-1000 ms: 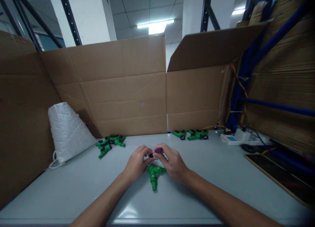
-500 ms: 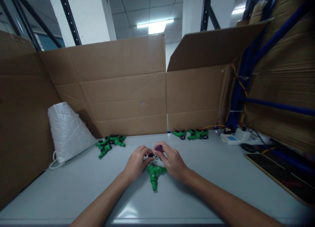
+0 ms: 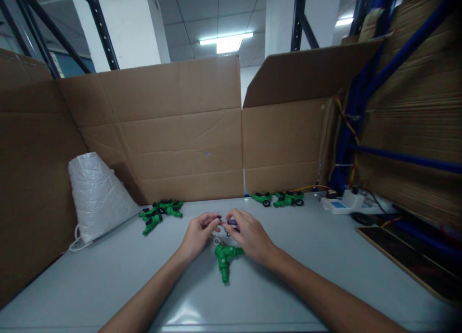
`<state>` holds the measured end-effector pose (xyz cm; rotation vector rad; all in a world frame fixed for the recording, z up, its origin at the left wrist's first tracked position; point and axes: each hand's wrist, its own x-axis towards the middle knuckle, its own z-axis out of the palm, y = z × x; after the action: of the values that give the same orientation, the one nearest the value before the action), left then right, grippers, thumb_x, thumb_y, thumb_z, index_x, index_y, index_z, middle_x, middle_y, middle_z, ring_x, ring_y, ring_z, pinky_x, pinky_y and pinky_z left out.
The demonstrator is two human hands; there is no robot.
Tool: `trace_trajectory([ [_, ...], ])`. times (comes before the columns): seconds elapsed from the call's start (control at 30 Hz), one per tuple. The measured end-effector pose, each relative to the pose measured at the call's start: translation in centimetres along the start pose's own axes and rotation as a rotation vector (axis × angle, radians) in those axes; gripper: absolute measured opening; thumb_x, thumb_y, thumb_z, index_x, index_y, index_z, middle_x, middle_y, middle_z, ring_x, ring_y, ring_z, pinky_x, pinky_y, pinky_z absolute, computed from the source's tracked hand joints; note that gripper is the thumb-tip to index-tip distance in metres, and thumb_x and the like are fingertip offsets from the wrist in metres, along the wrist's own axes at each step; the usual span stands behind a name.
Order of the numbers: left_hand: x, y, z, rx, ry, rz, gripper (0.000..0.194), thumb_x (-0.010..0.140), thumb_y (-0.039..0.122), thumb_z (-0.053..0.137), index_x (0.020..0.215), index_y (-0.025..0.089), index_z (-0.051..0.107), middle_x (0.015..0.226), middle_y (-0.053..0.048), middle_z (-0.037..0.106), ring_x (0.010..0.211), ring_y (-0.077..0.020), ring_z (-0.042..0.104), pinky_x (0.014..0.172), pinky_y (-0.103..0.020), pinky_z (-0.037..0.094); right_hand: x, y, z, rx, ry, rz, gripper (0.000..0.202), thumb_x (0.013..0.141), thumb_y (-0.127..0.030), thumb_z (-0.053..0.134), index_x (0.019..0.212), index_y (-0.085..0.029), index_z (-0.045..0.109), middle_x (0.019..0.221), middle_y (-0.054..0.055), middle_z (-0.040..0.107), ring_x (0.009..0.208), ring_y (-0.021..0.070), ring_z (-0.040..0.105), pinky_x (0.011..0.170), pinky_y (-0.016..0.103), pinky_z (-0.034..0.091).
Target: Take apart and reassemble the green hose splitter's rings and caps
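Near the middle of the table, my left hand [image 3: 200, 232] is closed in a pinch on a small black part [image 3: 219, 218], mostly hidden by the fingers. Facing it, my right hand [image 3: 252, 236] is wrapped round a small purple-handled screwdriver [image 3: 232, 222], whose thin end points left at the black part. A dark ring-like bit [image 3: 227, 233] shows under the right fingers. Just below both hands lies a green Y-shaped plastic piece [image 3: 224, 261], with a pale ring [image 3: 216, 240] at its upper left end.
Several green pieces with black parts [image 3: 160, 212] lie at the back left. More green pieces with black wheels [image 3: 288, 198] sit at the back right. A white wrapped bag [image 3: 99, 198], a power strip [image 3: 346, 204] and a dark panel [image 3: 407, 256] flank the table, under cardboard walls [image 3: 173, 150].
The screwdriver has turned from pointing toward me to lying more sideways, its thin end now at the black part. My left fingers have lifted slightly, and the pale ring has come into view.
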<state>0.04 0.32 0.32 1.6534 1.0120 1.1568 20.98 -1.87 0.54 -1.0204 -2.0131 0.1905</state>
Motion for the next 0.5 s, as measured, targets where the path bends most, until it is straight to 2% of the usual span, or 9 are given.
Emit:
trace_trajectory([
  [0.13,-0.3,0.7,0.4,-0.054,-0.027,-0.018,0.048,0.083,0.056,0.081,0.100,0.011,0.075,0.088,-0.008,0.077,0.072,-0.0161,0.065,0.065,-0.025,0.046,-0.2,0.2,0.3,-0.030,-0.083,0.020,0.014,0.103,-0.030,0.063,0.115,-0.023,0.062,0.102,0.006,0.072,0.095,0.0241,0.068,0.084,0.033,0.049],
  [0.27,-0.5,1.2,0.7,-0.073,-0.047,-0.025,0.046,0.081,0.056,0.083,0.088,0.012,0.073,0.077,-0.005,0.073,0.065,-0.0133,0.059,0.064,-0.024,0.044,-0.3,0.4,0.4,-0.013,-0.100,0.001,0.012,0.102,-0.019,0.062,0.114,-0.023,0.063,0.101,0.005,0.072,0.095,0.0228,0.068,0.085,0.032,0.048],
  [0.37,-0.5,1.5,0.7,-0.095,-0.060,-0.040,0.046,0.079,0.057,0.084,0.086,0.013,0.071,0.078,-0.004,0.072,0.065,-0.0133,0.058,0.065,-0.024,0.045,-0.3,0.5,0.4,0.009,-0.095,-0.035,0.014,0.100,-0.013,0.059,0.109,-0.023,0.064,0.101,0.005,0.072,0.096,0.0224,0.067,0.085,0.032,0.046],
  [0.5,-0.6,1.7,0.8,-0.086,-0.070,-0.034,0.047,0.081,0.058,0.082,0.086,0.013,0.071,0.078,-0.003,0.070,0.065,-0.0128,0.056,0.065,-0.024,0.043,-0.4,0.3,0.2,0.017,-0.089,-0.058,0.014,0.098,-0.012,0.060,0.105,-0.023,0.064,0.094,0.003,0.071,0.089,0.0216,0.065,0.080,0.030,0.043],
])
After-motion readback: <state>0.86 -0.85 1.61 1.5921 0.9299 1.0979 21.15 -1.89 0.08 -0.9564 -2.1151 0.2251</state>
